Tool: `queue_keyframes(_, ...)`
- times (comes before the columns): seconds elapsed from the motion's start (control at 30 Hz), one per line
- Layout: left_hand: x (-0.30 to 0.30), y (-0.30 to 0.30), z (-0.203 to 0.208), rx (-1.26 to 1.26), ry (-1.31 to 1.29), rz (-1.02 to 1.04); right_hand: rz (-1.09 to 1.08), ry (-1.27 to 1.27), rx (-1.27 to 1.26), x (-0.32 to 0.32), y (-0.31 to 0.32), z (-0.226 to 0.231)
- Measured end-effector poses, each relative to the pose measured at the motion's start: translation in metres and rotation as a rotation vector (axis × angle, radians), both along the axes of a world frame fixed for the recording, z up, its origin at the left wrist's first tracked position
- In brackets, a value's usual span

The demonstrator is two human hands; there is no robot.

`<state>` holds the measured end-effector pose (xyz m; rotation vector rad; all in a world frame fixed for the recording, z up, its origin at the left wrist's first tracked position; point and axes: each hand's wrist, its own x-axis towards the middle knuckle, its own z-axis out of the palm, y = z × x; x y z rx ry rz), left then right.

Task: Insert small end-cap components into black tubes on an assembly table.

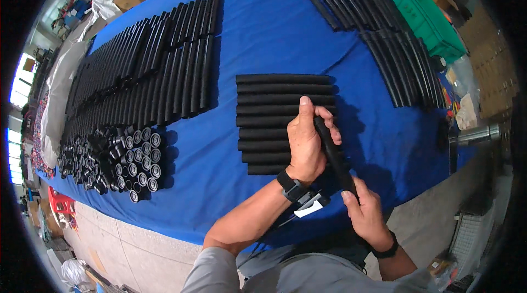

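A black tube (337, 160) slants between my two hands above the blue-covered table. My left hand (308, 142) is closed around its upper end, thumb pointing up and away from me. Down at the near end, my right hand (366, 213) grips the tube between thumb and fingers. Its lower tip is hidden in that hand. Just behind and left of my left hand lies a neat row of short black tubes (263, 121), side by side on the blue cloth (263, 29). My left hand and the held tube cover part of that row.
To the left lie many black tubes (186, 84), with a heap of round black caps (155, 139) in front of them. More black tubes with wider ends (401, 62) lie at the far right, next to a green crate (425, 18). A metal cylinder (477, 135) juts at the right edge.
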<state>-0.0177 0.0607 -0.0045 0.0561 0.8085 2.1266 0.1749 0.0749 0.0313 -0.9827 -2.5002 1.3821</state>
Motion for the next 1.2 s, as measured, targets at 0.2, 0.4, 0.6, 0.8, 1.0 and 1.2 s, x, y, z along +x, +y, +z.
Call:
queue_keyframes(0.2, -0.001, -0.003, -0.008, 0.016, 0.025, -0.094, 0.040, 0.063, 0.197, 0.002, 0.000, 0.000)
queue_keyframes(0.4, -0.020, -0.003, 0.015, 0.213, -0.171, -0.119, 0.053, 0.120, 0.299, 0.001, 0.012, 0.010)
queue_keyframes(0.6, -0.020, -0.003, 0.001, 0.104, -0.105, -0.130, 0.032, 0.081, -0.462, 0.014, 0.019, 0.015)
queue_keyframes(0.8, -0.018, -0.006, 0.009, -0.007, -0.110, -0.025, 0.099, -0.009, -0.341, 0.013, 0.012, 0.003)
queue_keyframes(1.0, -0.020, -0.005, 0.007, 0.029, -0.155, -0.032, 0.178, 0.208, 0.020, 0.009, 0.009, -0.001)
queue_keyframes(1.2, -0.021, -0.007, 0.010, 0.018, -0.143, -0.056, 0.184, 0.128, 0.048, 0.010, 0.006, 0.000)
